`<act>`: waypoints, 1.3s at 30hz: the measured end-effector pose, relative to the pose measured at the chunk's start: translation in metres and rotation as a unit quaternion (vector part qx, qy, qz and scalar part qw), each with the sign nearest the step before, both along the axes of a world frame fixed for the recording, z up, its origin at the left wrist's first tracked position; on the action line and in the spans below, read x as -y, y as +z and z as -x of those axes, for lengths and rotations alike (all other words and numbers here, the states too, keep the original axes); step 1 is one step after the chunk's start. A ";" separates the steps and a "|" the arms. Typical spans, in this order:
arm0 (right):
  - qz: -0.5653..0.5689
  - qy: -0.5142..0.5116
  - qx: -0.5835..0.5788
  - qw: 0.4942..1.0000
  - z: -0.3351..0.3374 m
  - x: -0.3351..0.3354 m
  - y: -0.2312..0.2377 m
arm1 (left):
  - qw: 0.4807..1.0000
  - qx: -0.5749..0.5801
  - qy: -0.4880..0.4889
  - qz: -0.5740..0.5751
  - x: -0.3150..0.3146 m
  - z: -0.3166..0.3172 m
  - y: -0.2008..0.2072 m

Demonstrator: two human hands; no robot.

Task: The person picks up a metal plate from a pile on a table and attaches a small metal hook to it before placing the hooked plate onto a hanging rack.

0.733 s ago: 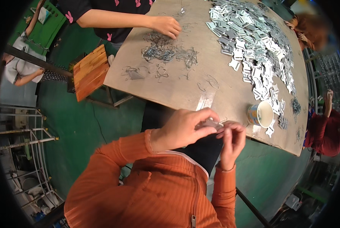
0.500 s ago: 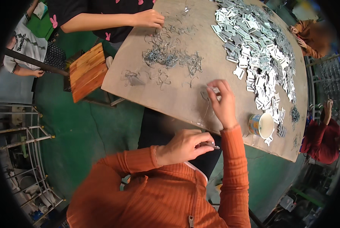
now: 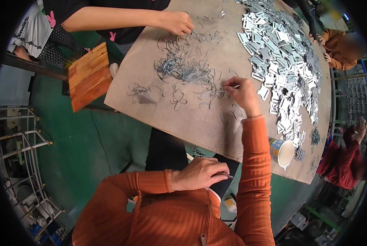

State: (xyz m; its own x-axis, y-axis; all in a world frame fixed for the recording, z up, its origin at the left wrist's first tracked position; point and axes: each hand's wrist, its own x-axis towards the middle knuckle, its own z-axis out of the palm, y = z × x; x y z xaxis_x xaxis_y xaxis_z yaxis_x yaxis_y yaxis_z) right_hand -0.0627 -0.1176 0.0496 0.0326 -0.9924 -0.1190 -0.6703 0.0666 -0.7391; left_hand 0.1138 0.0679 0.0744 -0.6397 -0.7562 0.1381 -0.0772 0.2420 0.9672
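My left hand [image 3: 202, 174] is closed in front of my body, off the table's near edge. It holds a small metal piece [image 3: 226, 175], mostly hidden by the fingers. Over the table my right hand [image 3: 244, 95] pinches at the right end of a tangle of bent wire pieces [image 3: 191, 74]. Its fingertips meet a thin bent wire [image 3: 220, 89]; how firmly they hold it is hard to see. A few loose wires [image 3: 235, 112] lie just below this hand.
Flat silver metal plates [image 3: 269, 45] are heaped along the table's [image 3: 171, 117] right. A paper cup [image 3: 282, 152] stands by the near right edge. Across the left side, another person's hand [image 3: 176, 22] touches wires. A wooden stool [image 3: 90, 78] stands left; other people sit at right.
My right hand has moved away from me, onto the wire pieces. My left hand has dropped slightly toward my body, keeping the metal piece. The other person's hand has shifted right.
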 end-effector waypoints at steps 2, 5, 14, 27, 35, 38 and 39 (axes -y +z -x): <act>-0.021 0.051 -0.060 0.997 0.016 0.011 0.005 | 1.000 0.001 0.002 -0.003 0.000 -0.001 -0.002; 0.056 -0.018 -0.108 0.992 0.029 0.031 0.002 | 1.000 0.005 -0.010 0.007 0.000 0.000 0.000; 0.056 0.078 -0.236 0.967 0.023 0.044 -0.013 | 0.999 -0.001 0.011 0.046 -0.002 0.002 0.006; 0.111 0.212 -0.242 0.940 0.004 0.024 -0.008 | 0.999 0.024 0.015 0.036 -0.016 0.002 0.012; -0.033 -0.018 0.261 0.965 0.046 -0.063 0.022 | 0.999 0.017 0.033 0.029 -0.022 0.001 0.011; -0.080 -0.098 0.418 0.899 0.031 -0.129 0.060 | 0.998 0.028 0.039 0.036 -0.022 0.000 0.014; -0.087 -0.112 0.433 0.890 0.024 -0.148 0.071 | 0.998 0.027 0.041 0.036 -0.021 -0.001 0.016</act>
